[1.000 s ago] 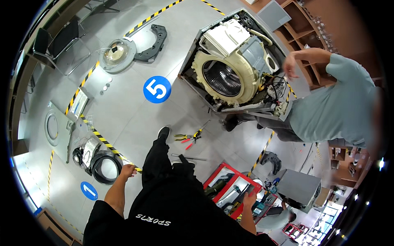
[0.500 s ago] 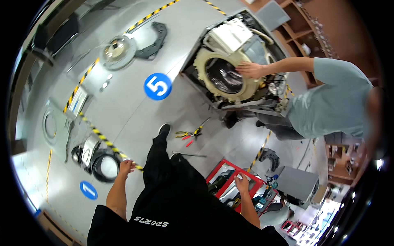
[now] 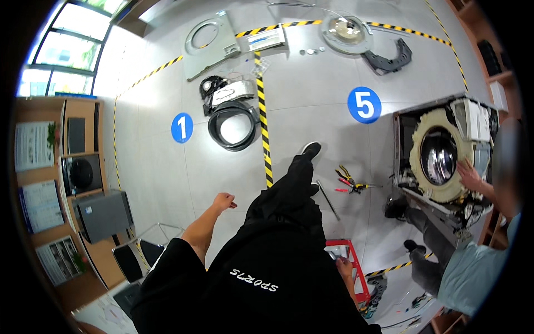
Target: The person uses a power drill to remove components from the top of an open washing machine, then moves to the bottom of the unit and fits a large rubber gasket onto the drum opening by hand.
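Note:
My left hand (image 3: 225, 202) hangs in front of me over the floor, fingers curled in, with nothing visible in it. My right hand (image 3: 345, 268) is low at my right side, over a red-framed tool cart (image 3: 360, 278). Its fingers are bent beside a small silvery piece, too small to name. On the floor ahead lie several pliers (image 3: 350, 182) with yellow-black and red handles, and a long thin metal rod (image 3: 328, 199). To the right stands an opened front-loading washing machine (image 3: 414, 131); a co-worker's hand (image 3: 470, 176) rests at its drum opening.
A black rubber door seal (image 3: 213, 127), a grey front panel (image 3: 225, 40), a round glass door (image 3: 345, 34) and a dark curved counterweight (image 3: 389, 62) lie on the floor ahead. Yellow-black tape (image 3: 263, 122) crosses it. At left stand chairs (image 3: 129, 263) and a grey cabinet (image 3: 103, 216).
My view has turned left, so the washing machine and co-worker now sit farther right. My left hand has moved away from the door seal. My right hand remains by the red cart.

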Tool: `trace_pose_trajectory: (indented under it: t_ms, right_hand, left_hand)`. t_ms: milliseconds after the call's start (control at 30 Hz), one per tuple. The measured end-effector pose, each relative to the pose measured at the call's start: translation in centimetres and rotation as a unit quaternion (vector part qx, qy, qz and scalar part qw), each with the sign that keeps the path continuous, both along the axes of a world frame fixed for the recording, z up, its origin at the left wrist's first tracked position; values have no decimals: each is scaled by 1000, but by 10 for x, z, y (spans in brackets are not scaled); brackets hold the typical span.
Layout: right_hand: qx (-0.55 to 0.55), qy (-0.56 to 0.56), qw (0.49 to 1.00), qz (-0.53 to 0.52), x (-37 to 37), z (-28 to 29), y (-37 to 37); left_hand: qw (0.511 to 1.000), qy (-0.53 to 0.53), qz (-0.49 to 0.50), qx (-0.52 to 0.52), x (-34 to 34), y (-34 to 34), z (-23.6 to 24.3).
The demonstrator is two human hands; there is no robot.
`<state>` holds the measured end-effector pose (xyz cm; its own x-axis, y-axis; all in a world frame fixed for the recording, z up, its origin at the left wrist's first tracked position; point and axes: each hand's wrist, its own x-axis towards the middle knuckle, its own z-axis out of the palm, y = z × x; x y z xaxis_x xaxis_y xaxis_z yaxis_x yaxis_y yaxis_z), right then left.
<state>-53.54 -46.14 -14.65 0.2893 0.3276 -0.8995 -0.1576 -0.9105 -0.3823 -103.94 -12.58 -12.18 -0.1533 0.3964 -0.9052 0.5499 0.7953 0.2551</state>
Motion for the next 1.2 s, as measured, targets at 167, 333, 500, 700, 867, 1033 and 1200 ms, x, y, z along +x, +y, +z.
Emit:
trace_pose_trajectory:
  t_ms: [167, 333, 500, 700, 867, 1033, 1200]
  right_hand:
    - [-40, -45, 993, -98, 41, 8, 46]
    - [2, -98, 982, -163, 16, 52, 130]
    - [22, -99, 994, -37, -51, 57, 129]
    - [-259, 68, 962, 59, -124, 18, 3]
    - [-80, 94, 991, 56, -204, 75, 5]
    - [-300, 78, 950, -31, -215, 83, -8]
    - [-404, 118, 809, -409, -228, 94, 21]
  left_hand:
    - [999, 34, -8, -10, -37, -30, -13]
    - [984, 57, -146, 84, -68, 13, -64]
    - [960, 66, -259, 86, -87, 104, -136]
    - [955, 57, -288, 41, -89, 229, -317]
    - [965, 76, -233, 99, -61, 296, -462]
    - [981, 75, -177, 16, -59, 297, -543]
    - [952, 175, -249, 34, -48, 304, -526]
